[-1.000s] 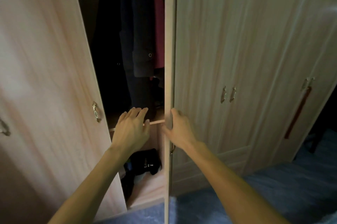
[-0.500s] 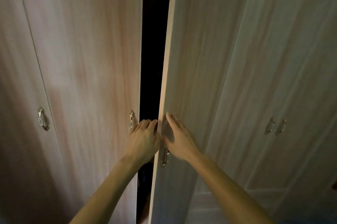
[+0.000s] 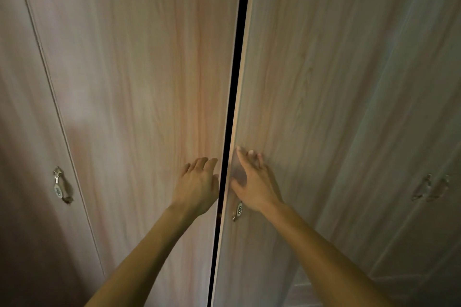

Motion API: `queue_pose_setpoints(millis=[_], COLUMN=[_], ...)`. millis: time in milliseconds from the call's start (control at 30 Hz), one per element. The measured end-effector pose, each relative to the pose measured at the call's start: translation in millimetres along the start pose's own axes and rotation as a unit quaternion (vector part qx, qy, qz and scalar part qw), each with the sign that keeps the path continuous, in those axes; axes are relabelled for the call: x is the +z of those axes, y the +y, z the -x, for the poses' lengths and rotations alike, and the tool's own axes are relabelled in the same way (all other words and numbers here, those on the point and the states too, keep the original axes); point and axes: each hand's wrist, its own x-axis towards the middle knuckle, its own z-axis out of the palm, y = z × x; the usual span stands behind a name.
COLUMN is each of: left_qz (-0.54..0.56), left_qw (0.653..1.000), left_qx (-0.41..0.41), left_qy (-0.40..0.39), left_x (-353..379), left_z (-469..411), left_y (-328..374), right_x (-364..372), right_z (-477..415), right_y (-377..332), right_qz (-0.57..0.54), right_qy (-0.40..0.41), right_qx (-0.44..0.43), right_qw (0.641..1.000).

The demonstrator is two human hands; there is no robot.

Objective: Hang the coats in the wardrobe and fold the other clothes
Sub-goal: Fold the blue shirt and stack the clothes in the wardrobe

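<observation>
head shows pale woodgrain wardrobe doors (image 3: 149,82) barely ajar.

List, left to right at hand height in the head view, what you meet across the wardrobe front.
Far-left door handle → left hand → dark gap between the doors → right hand → blurred pair of handles.

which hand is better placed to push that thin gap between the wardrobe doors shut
Probably right: the right hand lies flat on the pale wood-grain right door, whose edge stands proud of the dark gap; the matching left door looks nearly flush.
</observation>
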Motion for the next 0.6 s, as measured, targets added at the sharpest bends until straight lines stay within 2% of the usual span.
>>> queue_pose_setpoints(millis=[600], left_qz=[0.004], left_qw=[1.000], left_qx=[0.031], left_qy=[0.002], left_x=[3.7], left_z=[-38.3], left_y=[-30.1], right_x=[16.0], right_z=[-70.0], right_y=[-6.3], right_qz=[0.041], right_qy=[-0.016], right_qx=[0.053], right_qw=[0.998])
